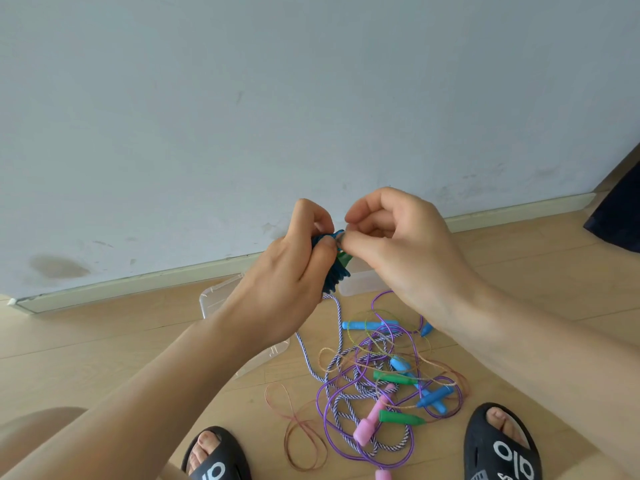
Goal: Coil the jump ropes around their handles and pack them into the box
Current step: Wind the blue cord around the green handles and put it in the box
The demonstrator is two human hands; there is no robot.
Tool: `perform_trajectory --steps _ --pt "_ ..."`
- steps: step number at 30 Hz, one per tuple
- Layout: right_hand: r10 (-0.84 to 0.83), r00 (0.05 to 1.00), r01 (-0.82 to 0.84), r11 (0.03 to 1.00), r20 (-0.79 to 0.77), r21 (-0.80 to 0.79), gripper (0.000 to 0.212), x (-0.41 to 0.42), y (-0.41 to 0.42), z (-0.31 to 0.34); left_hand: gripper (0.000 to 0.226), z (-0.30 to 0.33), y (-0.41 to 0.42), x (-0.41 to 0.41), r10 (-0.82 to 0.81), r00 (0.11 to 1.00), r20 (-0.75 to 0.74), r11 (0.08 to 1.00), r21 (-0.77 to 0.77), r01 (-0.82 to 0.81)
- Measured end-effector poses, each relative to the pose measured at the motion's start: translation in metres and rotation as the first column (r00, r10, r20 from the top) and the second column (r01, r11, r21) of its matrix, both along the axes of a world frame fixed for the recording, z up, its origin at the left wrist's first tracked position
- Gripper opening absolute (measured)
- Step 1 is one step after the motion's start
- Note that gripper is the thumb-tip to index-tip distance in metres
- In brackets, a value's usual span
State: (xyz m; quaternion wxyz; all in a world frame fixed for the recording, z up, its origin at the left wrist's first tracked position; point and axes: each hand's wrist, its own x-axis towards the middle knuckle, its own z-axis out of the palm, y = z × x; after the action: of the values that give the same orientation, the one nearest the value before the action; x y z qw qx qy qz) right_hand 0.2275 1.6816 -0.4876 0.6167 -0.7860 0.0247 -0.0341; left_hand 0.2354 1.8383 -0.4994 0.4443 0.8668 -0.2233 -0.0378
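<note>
My left hand (pixel 294 268) grips a bundle of dark blue rope (pixel 333 277) coiled around green handles, held up in front of the wall. My right hand (pixel 398 244) pinches the rope's end at the top of that bundle. Below on the floor lies a tangle of jump ropes (pixel 374 382): purple, blue-white striped and thin gold cords with blue, green and pink handles. A clear plastic box (pixel 360 282) sits behind my hands, mostly hidden.
A clear lid (pixel 214 299) lies flat on the wooden floor under my left forearm. My feet in black slippers (pixel 498 445) flank the tangle. A white wall with a skirting board stands close ahead; a dark object (pixel 616 209) is at the right edge.
</note>
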Motion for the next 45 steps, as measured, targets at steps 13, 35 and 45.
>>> perform_trajectory --steps 13,35,45 --pt "-0.007 0.998 0.001 0.997 -0.067 -0.077 0.024 0.001 0.004 -0.002 0.009 -0.002 0.003 0.003 0.01 0.999 0.039 0.995 0.099 -0.014" --pt "0.172 0.901 0.019 0.902 0.399 -0.432 0.018 0.007 0.001 -0.013 0.014 -0.001 -0.002 0.014 -0.008 0.847 -0.531 0.964 -0.229 -0.134" --pt "0.054 0.898 0.112 0.932 0.437 -0.345 0.024 -0.004 0.006 -0.022 0.016 -0.001 -0.018 0.007 0.22 0.881 -0.418 0.952 -0.104 -0.287"
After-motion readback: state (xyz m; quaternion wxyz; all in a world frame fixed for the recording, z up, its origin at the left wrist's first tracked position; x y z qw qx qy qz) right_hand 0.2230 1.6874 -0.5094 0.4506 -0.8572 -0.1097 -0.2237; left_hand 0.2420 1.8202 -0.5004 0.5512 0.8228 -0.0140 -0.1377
